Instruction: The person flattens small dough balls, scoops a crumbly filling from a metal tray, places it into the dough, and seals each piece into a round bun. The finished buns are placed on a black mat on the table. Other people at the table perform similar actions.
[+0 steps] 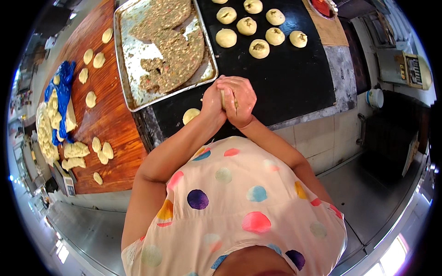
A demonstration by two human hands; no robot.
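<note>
Close in front of my body, my left hand and my right hand are cupped together around a ball of dough. Only a pale strip of it shows between my palms and fingers. Beside my left forearm a round piece of dough lies on the black work surface. Past my left hand stands a metal tray with a thick, chunky brown filling spread over part of it. Several round filled buns sit farther off, most with brown filling showing at an opening on top.
On the reddish wooden table at the left lie several small dough pieces. A large dough mass rests there, partly under blue plastic. A bowl with red contents stands at the far right, and a white cup-like container is off the right edge.
</note>
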